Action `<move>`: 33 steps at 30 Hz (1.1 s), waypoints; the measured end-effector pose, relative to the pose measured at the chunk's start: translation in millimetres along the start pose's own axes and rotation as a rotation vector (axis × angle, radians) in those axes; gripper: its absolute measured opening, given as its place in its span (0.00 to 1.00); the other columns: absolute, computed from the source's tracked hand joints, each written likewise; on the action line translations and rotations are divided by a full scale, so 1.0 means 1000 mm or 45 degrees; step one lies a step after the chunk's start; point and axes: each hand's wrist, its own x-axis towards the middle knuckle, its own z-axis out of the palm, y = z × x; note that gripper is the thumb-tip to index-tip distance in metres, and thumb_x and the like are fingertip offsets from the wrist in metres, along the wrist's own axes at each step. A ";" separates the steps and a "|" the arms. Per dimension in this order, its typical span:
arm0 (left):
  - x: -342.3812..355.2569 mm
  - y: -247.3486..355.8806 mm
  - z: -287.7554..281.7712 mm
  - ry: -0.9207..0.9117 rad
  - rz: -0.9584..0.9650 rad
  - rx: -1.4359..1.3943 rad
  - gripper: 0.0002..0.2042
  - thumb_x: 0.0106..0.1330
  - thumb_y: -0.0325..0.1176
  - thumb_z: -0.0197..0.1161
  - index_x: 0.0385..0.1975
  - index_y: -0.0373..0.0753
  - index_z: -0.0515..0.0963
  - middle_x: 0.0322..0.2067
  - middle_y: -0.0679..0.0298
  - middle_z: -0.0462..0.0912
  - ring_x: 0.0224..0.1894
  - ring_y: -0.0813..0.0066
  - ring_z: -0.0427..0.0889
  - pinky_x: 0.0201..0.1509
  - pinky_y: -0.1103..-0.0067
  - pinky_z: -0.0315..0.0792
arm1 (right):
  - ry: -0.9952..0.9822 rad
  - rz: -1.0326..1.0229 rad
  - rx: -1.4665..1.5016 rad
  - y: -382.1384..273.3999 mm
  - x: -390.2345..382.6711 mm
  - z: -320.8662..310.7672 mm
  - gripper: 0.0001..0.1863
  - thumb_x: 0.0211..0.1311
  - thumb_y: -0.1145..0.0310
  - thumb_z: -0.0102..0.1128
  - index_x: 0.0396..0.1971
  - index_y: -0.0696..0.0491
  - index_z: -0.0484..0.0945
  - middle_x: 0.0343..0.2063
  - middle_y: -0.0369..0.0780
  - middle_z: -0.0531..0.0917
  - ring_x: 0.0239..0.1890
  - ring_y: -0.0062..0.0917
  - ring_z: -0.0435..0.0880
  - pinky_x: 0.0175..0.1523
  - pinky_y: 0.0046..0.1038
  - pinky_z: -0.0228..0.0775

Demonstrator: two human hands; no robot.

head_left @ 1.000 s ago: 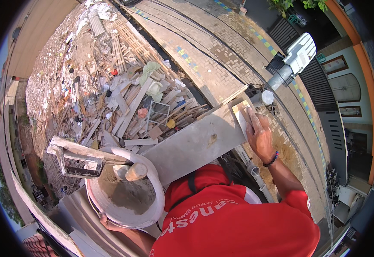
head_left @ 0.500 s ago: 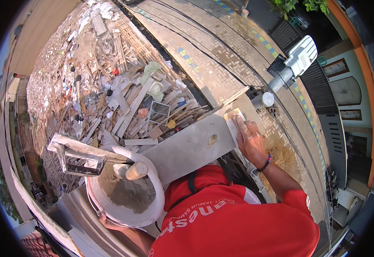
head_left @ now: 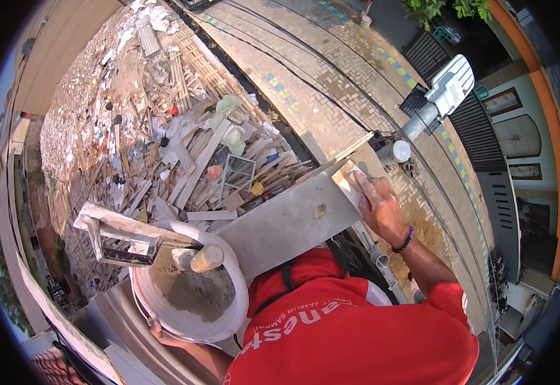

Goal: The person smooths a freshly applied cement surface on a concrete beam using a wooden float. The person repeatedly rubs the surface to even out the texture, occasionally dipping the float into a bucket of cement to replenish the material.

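Observation:
My right hand (head_left: 384,210) presses a flat tan piece with a pale edge (head_left: 344,172), perhaps a scraper or a sanding block, against the end of a grey plastered ledge (head_left: 293,218). A beaded bracelet circles that wrist. Low on the left, my left hand (head_left: 163,335) curls its fingers against the side of a white bucket (head_left: 241,296), its palm hidden beneath. Grey, partly wet-looking cement mix (head_left: 200,292) lies inside the bucket. Across its rim rest a frame-like plastering tool (head_left: 116,237) and a rounded wooden handle (head_left: 207,258).
Far below, a lot is strewn with planks and rubbish (head_left: 190,154). A paved lane (head_left: 312,83) runs beside it. A street lamp (head_left: 450,86) on a pole and overhead cables (head_left: 350,83) stand close on the right. A pipe (head_left: 380,260) runs near my right arm.
My right hand and the flat piece have shifted slightly along the ledge's end, the fingers turning a little. The left hand and bucket have hardly moved.

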 end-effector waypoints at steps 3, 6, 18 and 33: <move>0.000 0.000 0.000 0.060 -0.002 0.027 0.36 0.54 0.47 0.59 0.61 0.29 0.66 0.60 0.50 0.69 0.60 0.51 0.70 0.62 0.59 0.64 | 0.128 0.135 -0.122 0.013 0.006 0.004 0.32 0.54 0.81 0.59 0.63 0.58 0.69 0.41 0.47 0.79 0.41 0.42 0.76 0.46 0.41 0.73; -0.001 0.000 0.006 0.055 -0.033 0.022 0.36 0.54 0.47 0.59 0.61 0.29 0.67 0.60 0.50 0.70 0.59 0.52 0.70 0.62 0.59 0.64 | 0.036 0.095 0.012 0.000 -0.003 0.011 0.31 0.54 0.82 0.59 0.62 0.57 0.71 0.42 0.47 0.79 0.41 0.42 0.76 0.46 0.41 0.73; 0.000 0.004 0.003 -0.080 -0.075 -0.001 0.35 0.55 0.45 0.58 0.61 0.28 0.67 0.58 0.50 0.72 0.59 0.51 0.71 0.62 0.59 0.65 | 0.085 0.160 -0.059 0.018 0.000 0.003 0.30 0.55 0.80 0.59 0.61 0.58 0.72 0.43 0.48 0.79 0.44 0.44 0.75 0.51 0.42 0.71; 0.003 0.001 -0.005 -0.005 -0.027 0.002 0.36 0.54 0.46 0.60 0.60 0.28 0.68 0.58 0.48 0.71 0.58 0.51 0.71 0.61 0.59 0.65 | -0.077 0.007 0.133 0.005 -0.006 0.003 0.30 0.55 0.81 0.58 0.61 0.56 0.72 0.41 0.47 0.79 0.43 0.45 0.75 0.53 0.42 0.71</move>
